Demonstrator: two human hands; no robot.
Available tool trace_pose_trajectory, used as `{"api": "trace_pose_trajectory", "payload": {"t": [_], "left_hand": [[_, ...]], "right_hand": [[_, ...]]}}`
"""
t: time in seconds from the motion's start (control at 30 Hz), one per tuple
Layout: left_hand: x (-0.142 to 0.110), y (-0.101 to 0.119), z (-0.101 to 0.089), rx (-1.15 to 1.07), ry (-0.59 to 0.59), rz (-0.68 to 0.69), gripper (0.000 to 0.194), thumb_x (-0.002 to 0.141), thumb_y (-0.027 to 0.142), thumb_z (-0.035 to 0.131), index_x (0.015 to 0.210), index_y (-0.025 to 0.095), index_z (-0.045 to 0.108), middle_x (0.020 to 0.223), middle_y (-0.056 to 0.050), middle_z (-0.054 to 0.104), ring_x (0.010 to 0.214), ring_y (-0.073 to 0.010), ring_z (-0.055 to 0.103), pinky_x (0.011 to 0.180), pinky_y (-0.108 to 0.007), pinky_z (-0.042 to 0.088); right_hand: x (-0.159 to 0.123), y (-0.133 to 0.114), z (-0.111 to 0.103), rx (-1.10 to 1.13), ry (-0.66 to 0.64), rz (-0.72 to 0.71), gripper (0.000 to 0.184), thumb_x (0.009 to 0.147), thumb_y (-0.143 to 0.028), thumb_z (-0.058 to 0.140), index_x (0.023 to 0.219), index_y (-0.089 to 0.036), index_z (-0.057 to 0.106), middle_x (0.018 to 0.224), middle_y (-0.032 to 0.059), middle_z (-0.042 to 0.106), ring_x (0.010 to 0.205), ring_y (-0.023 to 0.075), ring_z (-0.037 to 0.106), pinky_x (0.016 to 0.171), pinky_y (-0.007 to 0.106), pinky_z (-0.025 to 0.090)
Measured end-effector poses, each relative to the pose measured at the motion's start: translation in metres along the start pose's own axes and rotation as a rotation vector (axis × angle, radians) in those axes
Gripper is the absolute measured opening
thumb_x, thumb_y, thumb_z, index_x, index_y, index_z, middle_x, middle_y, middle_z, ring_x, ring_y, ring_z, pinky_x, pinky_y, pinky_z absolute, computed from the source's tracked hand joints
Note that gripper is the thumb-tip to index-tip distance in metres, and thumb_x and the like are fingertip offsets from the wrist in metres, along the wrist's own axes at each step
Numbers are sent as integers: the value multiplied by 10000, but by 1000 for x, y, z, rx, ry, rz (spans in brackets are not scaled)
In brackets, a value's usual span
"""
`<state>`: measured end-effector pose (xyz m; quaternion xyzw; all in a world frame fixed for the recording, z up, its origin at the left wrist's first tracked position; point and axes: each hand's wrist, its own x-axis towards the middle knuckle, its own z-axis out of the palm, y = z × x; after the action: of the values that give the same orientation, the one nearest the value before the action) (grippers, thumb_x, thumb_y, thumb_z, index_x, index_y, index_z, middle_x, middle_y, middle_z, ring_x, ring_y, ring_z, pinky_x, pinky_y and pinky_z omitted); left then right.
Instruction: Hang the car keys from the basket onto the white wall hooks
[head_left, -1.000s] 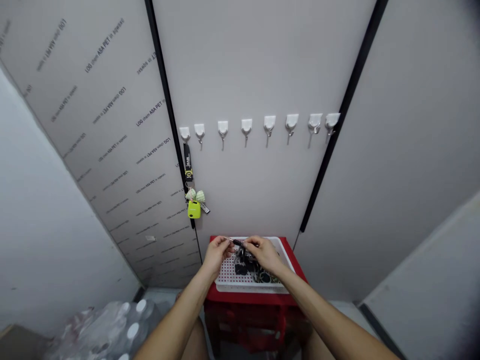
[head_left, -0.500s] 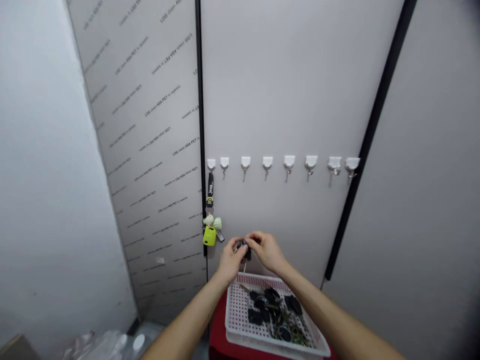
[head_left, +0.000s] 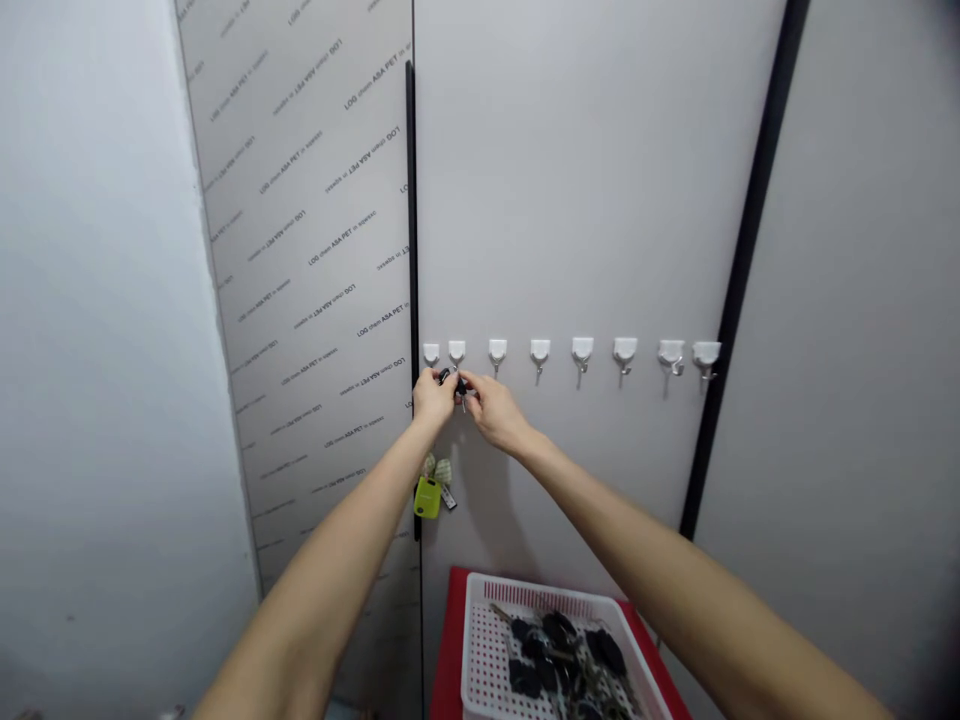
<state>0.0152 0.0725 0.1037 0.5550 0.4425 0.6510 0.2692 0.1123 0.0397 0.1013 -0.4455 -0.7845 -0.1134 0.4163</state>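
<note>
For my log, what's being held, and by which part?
The left hand and right hand hold a small black item, probably a key; exactly which part each grips is too covered to tell.

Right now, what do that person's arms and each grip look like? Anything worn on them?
The ungloved left human grip and ungloved right human grip both have slim fingers. The bare left forearm and bare right forearm have a long, tapering shape. No sleeves, watch, cables or markings show. Rings are too small to tell.
</note>
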Motion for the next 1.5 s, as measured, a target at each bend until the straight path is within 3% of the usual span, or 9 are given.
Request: {"api": "trace_pose_trajectory", "payload": {"t": [0.27, 0.47, 0.63, 0.8, 0.87, 0.97, 1.13, 1.33, 1.5], "left_hand": [[9, -8, 8, 110, 8, -31, 206, 614, 271, 512, 745, 112, 504, 540, -16, 549, 380, -82, 481, 421, -194, 374], [-10, -24, 8, -42, -54, -133, 247, 651, 286, 468, 811, 99, 479, 599, -25, 547, 421, -80, 502, 414, -188, 382], [-60, -67, 2, -127, -128, -261, 255, 655, 225, 468, 887, 125, 433, 652, -6, 539, 484, -61, 520, 466, -175, 391], [-136, -124, 4, 72, -432, -331, 196, 656, 189, 446, 837, 121, 475, 635, -10, 548, 512, -75, 516, 511, -199, 402], [-164, -144, 8, 266, -585, -261, 190, 646, 165, 447, 822, 114, 496, 684, -34, 565, 596, -96, 526, 588, -220, 408], [-192, -162, 15, 579, -758, -82, 228, 628, 148, 458, 850, 133, 508, 836, -59, 564, 781, -132, 505, 718, -246, 377], [-207, -166, 19, 911, -942, 135, 268, 639, 173, 434, 898, 189, 504, 941, -53, 527, 897, -179, 455, 768, -288, 343], [-207, -165, 19, 1024, -1015, 185, 324, 619, 153, 440, 935, 218, 476, 964, -38, 516, 892, -173, 461, 744, -269, 351], [-210, -165, 17, 1021, -1036, 130, 275, 650, 269, 423, 915, 226, 484, 866, -41, 565, 825, -193, 499, 715, -304, 365]], "right_hand": [[6, 8, 2, -67, -87, 23, 364, 672, -107, 355, 1026, -142, 434, 875, 79, 528, 801, 163, 470, 718, 265, 355], [-13, 14, 2, -13, -43, 29, 358, 675, -117, 371, 1026, -149, 434, 862, 63, 521, 754, 133, 470, 706, 259, 361], [-77, 30, 5, 45, -119, 78, 330, 678, -134, 387, 1000, -127, 459, 872, 63, 516, 658, 98, 471, 668, 237, 373], [-179, 53, 23, 19, -442, 258, 261, 681, -155, 398, 903, -137, 534, 804, 61, 554, 697, 118, 487, 689, 241, 361], [-214, 60, 31, 4, -556, 342, 251, 682, -159, 391, 876, -140, 549, 820, 67, 562, 739, 134, 491, 703, 243, 355], [-248, 66, 39, -36, -598, 431, 255, 678, -177, 397, 874, -129, 554, 867, 83, 555, 825, 158, 472, 752, 251, 330], [-268, 70, 45, -54, -569, 526, 271, 675, -203, 399, 877, -110, 555, 885, 93, 541, 856, 164, 450, 778, 246, 310], [-270, 74, 47, -23, -561, 505, 227, 637, -170, 434, 812, -132, 573, 836, 77, 542, 823, 157, 448, 755, 241, 318], [-270, 74, 45, -4, -515, 520, 179, 648, -146, 414, 715, -138, 579, 751, 58, 559, 747, 146, 469, 707, 232, 336]]}}
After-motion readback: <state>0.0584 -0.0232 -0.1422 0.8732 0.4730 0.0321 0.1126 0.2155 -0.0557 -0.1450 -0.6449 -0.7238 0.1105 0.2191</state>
